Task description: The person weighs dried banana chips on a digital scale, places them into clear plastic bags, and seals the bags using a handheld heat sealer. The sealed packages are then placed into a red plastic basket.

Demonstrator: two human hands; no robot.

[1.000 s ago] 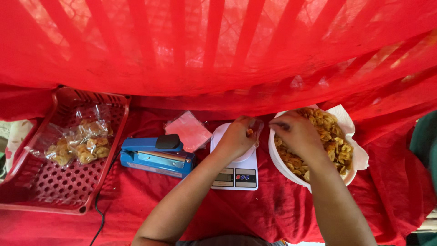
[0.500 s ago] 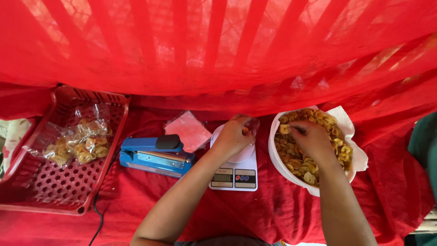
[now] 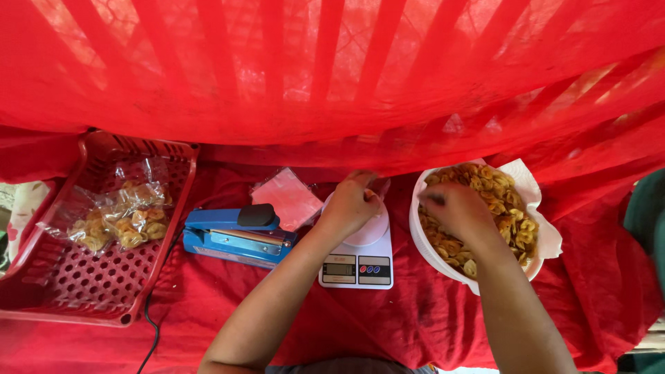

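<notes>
The left hand [image 3: 352,206] is gripping a clear bag on the kitchen scale [image 3: 357,257]. The right hand [image 3: 457,211], fingers curled, is reaching into the bowl of chips [image 3: 422,239]; grip indeterminate.

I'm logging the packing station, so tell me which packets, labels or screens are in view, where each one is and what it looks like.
Clear plastic packets of yellow chips: lying in the red plastic basket at left, crinkled and filled.
Stack of flat clear bags: on the red cloth behind the blue heat sealer, looking pinkish.
Small grey display: front of the white kitchen scale, rectangular, beside two round buttons, below the left hand.
</notes>
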